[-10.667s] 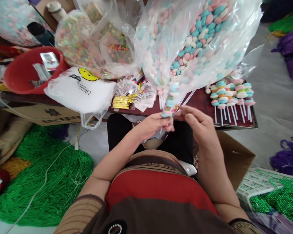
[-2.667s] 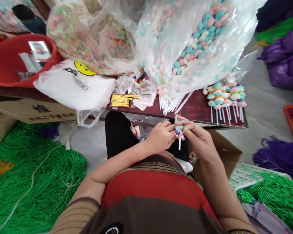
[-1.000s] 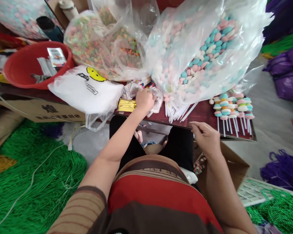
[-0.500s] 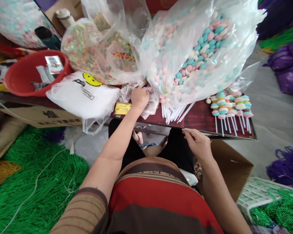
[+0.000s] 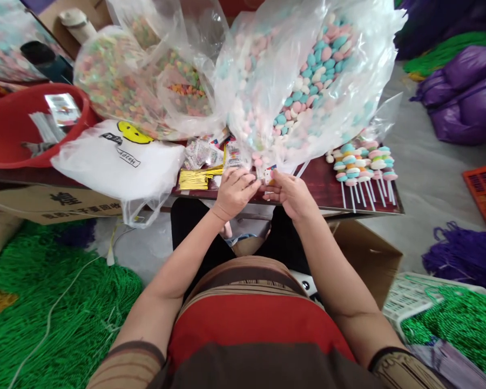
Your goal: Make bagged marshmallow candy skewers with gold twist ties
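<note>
Over the table's front edge my left hand and my right hand are close together. Both have their fingers pinched on a small clear printed plastic bag, partly hidden by the fingers. Left of my left hand lies a bundle of yellow twist ties. Behind it is a pile of clear printed bags. White sticks show just behind my right hand. At the table's right end lie several candy skewers of pastel and orange pieces on white sticks.
A big open bag of pastel candies and a bag of small colourful candies stand behind. To the left are a white smiley bag and a red basin. A cardboard box stands below right.
My left hand has come away from the bag pile, toward the right, with a clear bag. My right hand has risen from the table edge to meet it. The view has shifted right.
</note>
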`<state>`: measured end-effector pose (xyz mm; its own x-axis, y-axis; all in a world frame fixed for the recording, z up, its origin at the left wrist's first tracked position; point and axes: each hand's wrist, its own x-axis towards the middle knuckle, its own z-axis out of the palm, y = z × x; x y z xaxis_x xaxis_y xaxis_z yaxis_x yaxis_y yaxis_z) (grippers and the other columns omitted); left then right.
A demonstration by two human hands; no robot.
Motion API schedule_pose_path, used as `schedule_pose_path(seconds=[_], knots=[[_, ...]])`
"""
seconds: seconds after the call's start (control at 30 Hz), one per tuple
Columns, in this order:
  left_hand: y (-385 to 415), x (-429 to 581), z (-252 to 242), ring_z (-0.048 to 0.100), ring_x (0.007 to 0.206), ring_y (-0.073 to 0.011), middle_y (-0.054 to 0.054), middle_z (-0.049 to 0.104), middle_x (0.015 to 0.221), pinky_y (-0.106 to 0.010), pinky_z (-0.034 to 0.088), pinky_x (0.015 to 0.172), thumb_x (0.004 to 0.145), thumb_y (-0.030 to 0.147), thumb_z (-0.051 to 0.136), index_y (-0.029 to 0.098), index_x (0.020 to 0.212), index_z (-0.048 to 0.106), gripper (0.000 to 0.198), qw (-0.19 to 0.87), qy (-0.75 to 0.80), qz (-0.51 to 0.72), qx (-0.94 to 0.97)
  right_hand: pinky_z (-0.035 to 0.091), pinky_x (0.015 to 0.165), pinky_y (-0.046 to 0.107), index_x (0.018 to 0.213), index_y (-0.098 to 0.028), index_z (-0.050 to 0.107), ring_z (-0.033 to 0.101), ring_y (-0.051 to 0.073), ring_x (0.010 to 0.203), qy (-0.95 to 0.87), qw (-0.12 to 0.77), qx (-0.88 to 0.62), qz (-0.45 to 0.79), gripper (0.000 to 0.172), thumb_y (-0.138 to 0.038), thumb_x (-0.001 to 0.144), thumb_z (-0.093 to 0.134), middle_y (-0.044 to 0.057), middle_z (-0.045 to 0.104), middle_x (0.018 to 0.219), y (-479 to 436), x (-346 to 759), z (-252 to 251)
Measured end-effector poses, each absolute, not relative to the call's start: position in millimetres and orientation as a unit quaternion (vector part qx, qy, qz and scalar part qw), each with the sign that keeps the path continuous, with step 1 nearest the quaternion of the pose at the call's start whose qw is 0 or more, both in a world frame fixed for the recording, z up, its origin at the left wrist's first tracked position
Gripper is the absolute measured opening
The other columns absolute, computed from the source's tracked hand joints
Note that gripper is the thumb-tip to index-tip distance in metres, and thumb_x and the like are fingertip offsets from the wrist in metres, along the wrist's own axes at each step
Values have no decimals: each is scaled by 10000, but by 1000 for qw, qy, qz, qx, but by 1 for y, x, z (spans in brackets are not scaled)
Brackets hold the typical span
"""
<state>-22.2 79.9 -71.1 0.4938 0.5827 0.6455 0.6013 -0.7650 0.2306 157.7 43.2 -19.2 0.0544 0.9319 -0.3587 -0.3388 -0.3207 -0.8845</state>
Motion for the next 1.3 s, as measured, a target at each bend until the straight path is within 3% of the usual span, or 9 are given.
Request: schedule_pose_path(seconds=[0.07, 0.17, 0.27, 0.4, 0.6, 0.7, 0.83, 1.07, 1.3], knots=[[72, -19, -66, 618, 1259, -240, -84, 747, 1201, -459, 366, 1145, 1001, 379, 548, 244, 1078, 751, 256, -35, -365, -373, -852, 551, 516, 216, 716, -196, 649, 648, 113, 577, -280, 538, -526, 597, 456, -531, 574, 924, -12, 689, 662, 42, 158, -23], [65, -18, -51, 510, 1395, -317, -168, 626, 1414, -482, 368, 1162, 924, 603, 587, 197, 1279, 669, 546, -147, -427, -405, -795, 533, 503, 204, 704, -193, 647, 594, 82, 537, -286, 577, -515, 566, 437, -512, 584, 921, -24, 684, 659, 31, 160, -24], [60, -18, -33, 648, 1144, -265, -145, 701, 1196, -402, 493, 996, 869, 657, 624, 161, 1389, 571, 721, -371, -466, -381, -707, 529, 516, 208, 707, -198, 643, 603, 87, 556, -300, 607, -496, 544, 434, -523, 605, 912, -24, 689, 669, 20, 163, -22], [56, -15, -22, 601, 754, -142, -5, 628, 804, -285, 492, 757, 787, 564, 746, 168, 1186, 676, 566, -609, -429, -301, -595, 513, 526, 219, 705, -212, 606, 572, 84, 538, -312, 625, -491, 520, 452, -516, 597, 923, -47, 654, 636, 13, 165, -19], [52, -6, -13, 618, 1130, -215, -71, 666, 1153, -329, 483, 967, 685, 582, 824, 220, 1242, 615, 696, -618, -345, -374, -600, 427, 488, 234, 710, -218, 576, 481, 77, 473, -417, 558, -491, 523, 482, -617, 684, 844, -61, 590, 581, 0, 170, -13], [46, -3, -4, 645, 830, -150, -24, 666, 904, -279, 513, 775, 701, 518, 823, 193, 1038, 660, 497, -673, -334, -290, -593, 367, 476, 232, 703, -217, 567, 435, 72, 467, -460, 552, -537, 441, 490, -646, 726, 802, -70, 543, 550, -7, 173, -12], [40, -5, -3, 454, 507, -67, 37, 550, 681, -218, 360, 494, 789, 490, 739, 185, 837, 614, 333, -676, -422, -273, -539, 352, 507, 247, 624, -214, 526, 424, 88, 504, -483, 533, -614, 325, 532, -679, 803, 714, -60, 491, 512, -12, 177, -17], [37, -10, -5, 492, 591, -90, 41, 503, 628, -212, 359, 538, 851, 561, 650, 183, 719, 563, 410, -557, -433, -277, -652, 505, 645, 276, 882, -227, 727, 588, 128, 647, -444, 507, -527, 517, 470, -629, 671, 848, -17, 685, 745, -11, 180, -23], [32, -11, -4, 469, 457, -76, 63, 494, 574, -202, 316, 449, 748, 572, 761, 201, 800, 569, 421, -682, -419, -170, -574, 360, 526, 246, 601, -203, 574, 408, 87, 537, -444, 535, -604, 389, 535, -683, 727, 775, -50, 507, 550, -12, 174, -27]])
